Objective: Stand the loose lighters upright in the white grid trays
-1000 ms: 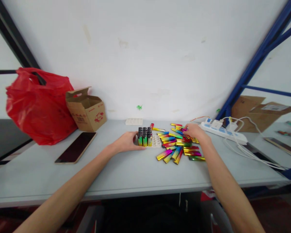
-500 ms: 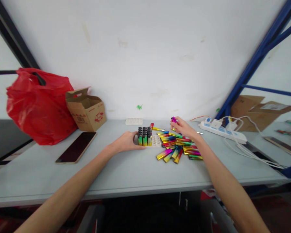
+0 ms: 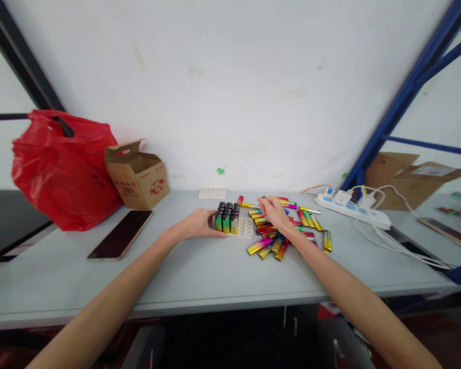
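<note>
Several lighters (image 3: 226,220) with black tops and green-to-yellow bodies stand upright in rows at the left part of a white tray (image 3: 245,227) with empty round holes on its right. My left hand (image 3: 198,224) is wrapped round the left side of this tray and its lighters, thumb in front. Right of the tray, my right hand (image 3: 273,211) is closed above a pile of loose shiny lighters (image 3: 271,241). It grips a lighter (image 3: 264,198), of which only a dark end shows above the fingers.
A second white tray (image 3: 212,193) lies near the wall. On the left are a red plastic bag (image 3: 63,169), an open cardboard box (image 3: 138,177) and a phone (image 3: 121,234). On the right, a power strip (image 3: 353,209) trails white cables beside a blue metal frame (image 3: 392,113).
My right hand has moved left and nearer to the tray with the lighter, uncovering more lighters on the right. My left hand and the tray have shifted slightly left.
</note>
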A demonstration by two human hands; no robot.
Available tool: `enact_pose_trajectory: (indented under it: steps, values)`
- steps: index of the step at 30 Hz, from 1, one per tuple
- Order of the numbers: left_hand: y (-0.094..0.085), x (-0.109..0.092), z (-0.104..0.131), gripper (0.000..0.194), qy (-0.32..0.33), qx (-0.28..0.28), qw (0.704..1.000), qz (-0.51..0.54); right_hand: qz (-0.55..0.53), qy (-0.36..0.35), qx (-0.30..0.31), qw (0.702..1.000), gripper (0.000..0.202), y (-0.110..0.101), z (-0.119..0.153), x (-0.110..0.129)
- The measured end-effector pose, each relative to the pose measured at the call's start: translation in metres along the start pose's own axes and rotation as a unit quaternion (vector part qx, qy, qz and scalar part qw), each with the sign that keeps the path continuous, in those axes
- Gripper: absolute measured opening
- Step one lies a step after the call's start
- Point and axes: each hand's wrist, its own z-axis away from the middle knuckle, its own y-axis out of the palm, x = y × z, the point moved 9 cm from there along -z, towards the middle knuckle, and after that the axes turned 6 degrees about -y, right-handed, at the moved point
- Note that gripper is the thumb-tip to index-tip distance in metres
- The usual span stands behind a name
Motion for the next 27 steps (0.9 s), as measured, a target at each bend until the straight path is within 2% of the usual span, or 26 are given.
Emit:
enact_pose_trajectory:
  steps: [3, 5, 9, 13, 18, 20, 27]
  values:
    - [0.000, 0.002, 0.001, 0.058, 0.008, 0.022, 1.000, 0.012, 0.020, -0.002, -0.025, 0.999, 0.044, -0.001, 0.001, 0.005]
    - [0.001, 0.004, 0.001, 0.058, 0.006, 0.032, 0.999, 0.022, 0.019, -0.016, -0.020, 0.999, 0.042, 0.000, 0.003, 0.011]
    - [0.001, 0.005, 0.001, 0.057, 0.005, 0.036, 0.999, 0.034, -0.005, -0.055, 0.003, 0.998, 0.040, 0.005, 0.006, 0.023]
    - [0.001, 0.007, 0.002, 0.056, 0.003, 0.030, 0.999, 0.031, -0.002, -0.078, 0.061, 0.995, 0.041, 0.018, 0.010, 0.031]
    - [0.003, 0.009, 0.001, 0.060, -0.013, 0.023, 1.000, 0.015, 0.145, -0.171, 0.087, 0.971, 0.049, 0.026, 0.014, 0.048]
    - [0.004, 0.009, 0.001, 0.062, -0.017, 0.024, 0.999, 0.014, 0.180, -0.168, 0.104, 0.964, 0.051, 0.029, 0.015, 0.046]
    - [0.005, 0.005, 0.003, 0.060, -0.019, 0.030, 0.998, 0.045, 0.190, -0.153, 0.117, 0.963, 0.044, 0.032, 0.014, 0.036]
